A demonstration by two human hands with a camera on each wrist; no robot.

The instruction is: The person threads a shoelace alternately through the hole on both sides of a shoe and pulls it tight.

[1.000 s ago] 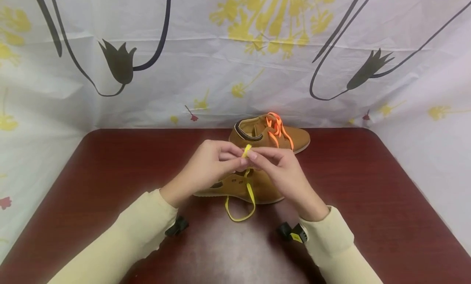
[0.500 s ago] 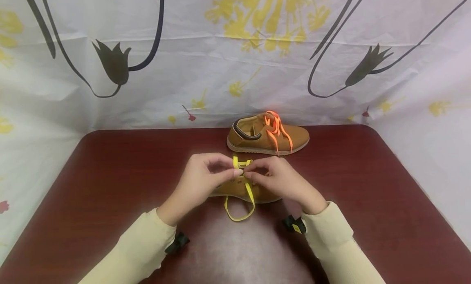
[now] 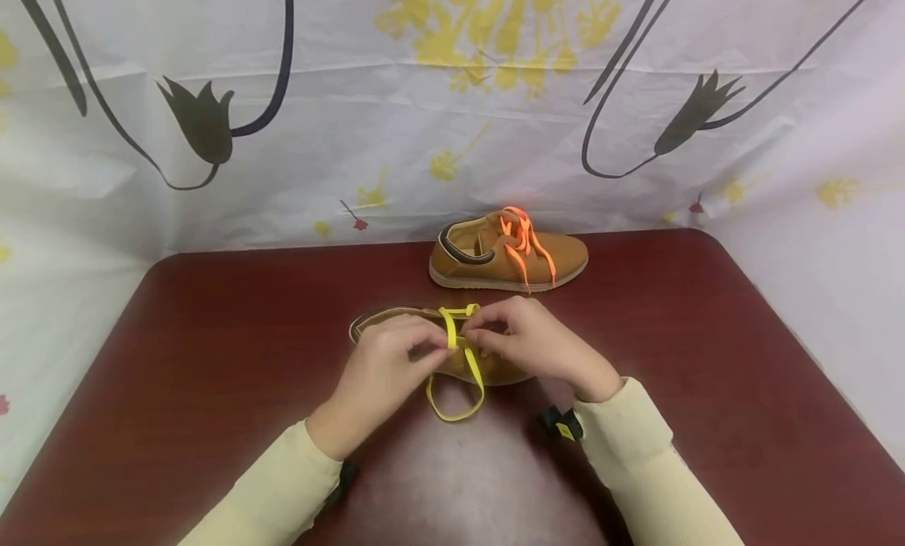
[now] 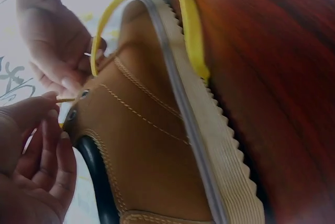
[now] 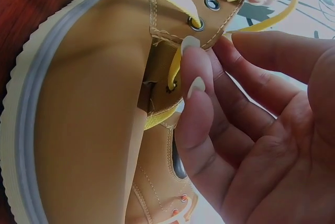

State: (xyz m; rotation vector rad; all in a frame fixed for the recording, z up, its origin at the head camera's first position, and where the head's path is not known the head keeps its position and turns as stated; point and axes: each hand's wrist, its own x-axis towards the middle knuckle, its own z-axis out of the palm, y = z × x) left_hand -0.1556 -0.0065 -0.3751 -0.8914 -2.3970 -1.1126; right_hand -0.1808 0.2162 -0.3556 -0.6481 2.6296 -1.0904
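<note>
A tan lace-up shoe (image 3: 505, 371) lies in the middle of the table, toe to the right, its yellow shoelace (image 3: 451, 327) partly threaded. My left hand (image 3: 382, 369) pinches the shoelace above the eyelets. In the left wrist view, a thin bit of lace (image 4: 65, 100) runs from its fingertips to an eyelet. Opposite, my right hand (image 3: 544, 346) pinches the edge of the shoe's eyelet flap (image 5: 212, 17) with its fingertips. One lace loop (image 3: 456, 416) hangs over the near side onto the table. My fingers hide part of the lacing.
Behind stands a second tan shoe (image 3: 495, 267) with tied orange laces (image 3: 523, 243). The dark red table (image 3: 233, 349) ends at a white patterned curtain (image 3: 339, 137) at the back and sides.
Both hands have come down from above the shoe to its eyelets. My left hand has drawn slightly left with the lace, and the right has moved from the lace to the flap.
</note>
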